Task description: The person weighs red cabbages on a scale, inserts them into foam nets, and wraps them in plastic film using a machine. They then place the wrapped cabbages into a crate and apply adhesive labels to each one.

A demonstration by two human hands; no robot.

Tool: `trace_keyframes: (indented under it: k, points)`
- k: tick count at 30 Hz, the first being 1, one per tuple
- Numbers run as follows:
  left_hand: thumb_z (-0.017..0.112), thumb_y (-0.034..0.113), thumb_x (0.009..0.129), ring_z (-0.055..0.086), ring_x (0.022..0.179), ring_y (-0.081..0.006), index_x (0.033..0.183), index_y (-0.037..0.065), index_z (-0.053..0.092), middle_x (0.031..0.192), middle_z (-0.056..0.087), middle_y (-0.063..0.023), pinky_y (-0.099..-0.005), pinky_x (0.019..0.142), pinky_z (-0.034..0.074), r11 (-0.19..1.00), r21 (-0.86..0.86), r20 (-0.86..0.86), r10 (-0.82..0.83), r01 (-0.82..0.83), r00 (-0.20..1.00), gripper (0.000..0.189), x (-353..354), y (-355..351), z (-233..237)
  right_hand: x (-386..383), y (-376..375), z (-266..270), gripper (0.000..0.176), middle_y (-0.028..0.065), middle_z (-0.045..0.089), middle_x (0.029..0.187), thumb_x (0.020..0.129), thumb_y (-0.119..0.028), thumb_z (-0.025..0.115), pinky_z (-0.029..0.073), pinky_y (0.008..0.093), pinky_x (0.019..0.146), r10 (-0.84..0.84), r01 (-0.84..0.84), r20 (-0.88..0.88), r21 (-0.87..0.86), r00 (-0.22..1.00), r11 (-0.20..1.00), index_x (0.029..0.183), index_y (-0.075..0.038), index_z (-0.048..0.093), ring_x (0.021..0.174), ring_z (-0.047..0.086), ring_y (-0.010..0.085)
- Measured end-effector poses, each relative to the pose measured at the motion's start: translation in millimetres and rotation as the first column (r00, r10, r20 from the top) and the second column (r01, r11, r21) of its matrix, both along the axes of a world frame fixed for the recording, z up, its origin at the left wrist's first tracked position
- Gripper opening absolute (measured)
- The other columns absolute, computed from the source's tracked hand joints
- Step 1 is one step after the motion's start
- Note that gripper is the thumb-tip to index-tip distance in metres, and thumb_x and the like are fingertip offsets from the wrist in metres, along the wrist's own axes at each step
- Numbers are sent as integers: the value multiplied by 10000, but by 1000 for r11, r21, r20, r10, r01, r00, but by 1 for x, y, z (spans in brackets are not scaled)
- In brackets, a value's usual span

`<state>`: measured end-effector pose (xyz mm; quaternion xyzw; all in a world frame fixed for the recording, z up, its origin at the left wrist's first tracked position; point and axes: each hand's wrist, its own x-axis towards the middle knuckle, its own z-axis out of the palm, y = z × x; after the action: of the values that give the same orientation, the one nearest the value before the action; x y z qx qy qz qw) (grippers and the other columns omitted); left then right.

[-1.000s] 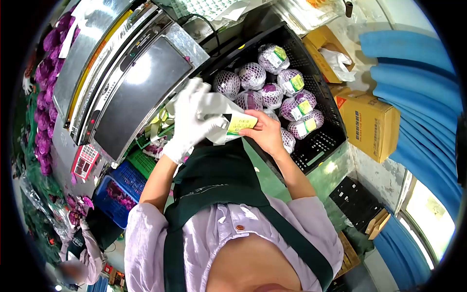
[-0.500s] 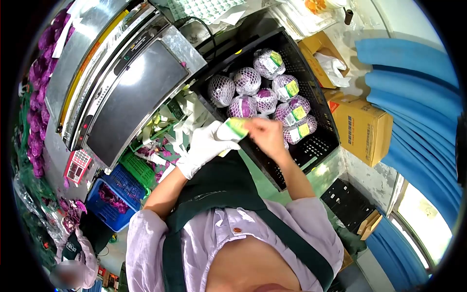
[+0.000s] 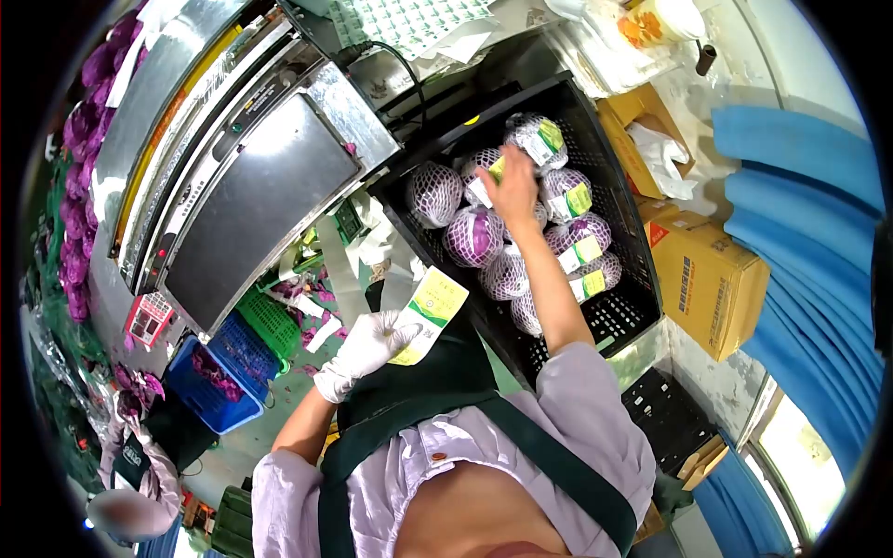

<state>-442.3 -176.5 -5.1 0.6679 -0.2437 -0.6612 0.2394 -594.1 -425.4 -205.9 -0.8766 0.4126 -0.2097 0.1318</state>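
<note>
Pinched in the gloved left hand [image 3: 367, 346], a yellow-green label strip [image 3: 430, 309] hangs just off the near-left corner of the black crate [image 3: 625, 314]. The bare right hand [image 3: 510, 181] grips nothing and lies flat on a netted cabbage [image 3: 474, 163] near the crate's far edge, apparently pressing a label down. The next label would need peeling from the strip for an unlabelled head [image 3: 434, 193].
</note>
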Motion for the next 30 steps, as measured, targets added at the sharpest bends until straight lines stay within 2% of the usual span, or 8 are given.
trace_keyframes:
  k: [7,9,11,12,13,15,20,30]
  points:
    - [600,238,840,585,642,-91,962,14,619,736,648,-105,-266,620,465,994,-57,44,92,-90,995,256,-6,-8,-11,-1,11,6,686,251,422,1220,720,-432,657,342,467,936,41,-31,-52,167,998,986,1201,3,435,1157,395,359]
    - [611,226,823,621,620,-196,915,16,615,705,628,-120,-293,595,469,958,-277,198,135,-77,971,230,-7,-8,-18,-6,31,74,561,212,552,1069,787,-330,632,445,385,823,-243,-242,299,940,923,240,1202,1,449,969,563,253]
    - [614,229,818,623,621,-231,964,26,599,684,612,-127,-304,598,472,964,-266,260,65,6,963,251,-1,-16,-15,-17,67,130,325,116,644,848,800,-195,644,486,244,568,-149,-462,446,882,883,-97,1014,38,570,654,612,129]
    - [631,195,803,632,698,-216,1058,27,565,746,622,-124,-307,629,484,984,-149,359,-41,100,933,313,1,-28,2,-14,82,158,226,93,641,762,801,-152,638,472,229,521,-55,-325,326,945,944,29,926,32,595,580,593,107]
    - [631,131,799,620,787,-187,1136,24,524,831,630,-102,-298,658,494,811,-584,306,256,-32,917,369,-10,-24,-20,-10,99,177,139,70,638,676,802,-108,631,458,215,475,20,-186,185,969,983,165,839,25,620,505,573,86]
    - [630,90,797,582,866,-133,1128,10,537,914,621,-78,-259,677,493,827,-257,-343,406,-500,847,353,-7,-30,-7,-8,126,181,157,46,618,598,803,-133,636,446,212,447,-13,-215,234,912,972,351,754,16,621,482,559,73]
    - [735,196,710,529,586,-52,878,9,632,647,600,-21,-220,564,455,911,-389,349,285,-138,893,271,8,-13,-19,8,115,168,103,27,602,554,782,-115,638,425,222,398,-267,-156,317,859,910,487,756,-17,659,453,550,82]
    - [722,243,735,592,653,-55,920,8,633,767,667,-56,-227,617,477,969,-17,142,247,-247,959,312,35,54,-3,64,52,25,646,209,594,818,658,-516,667,464,455,647,-12,134,-326,354,945,925,1024,-5,521,820,557,375]
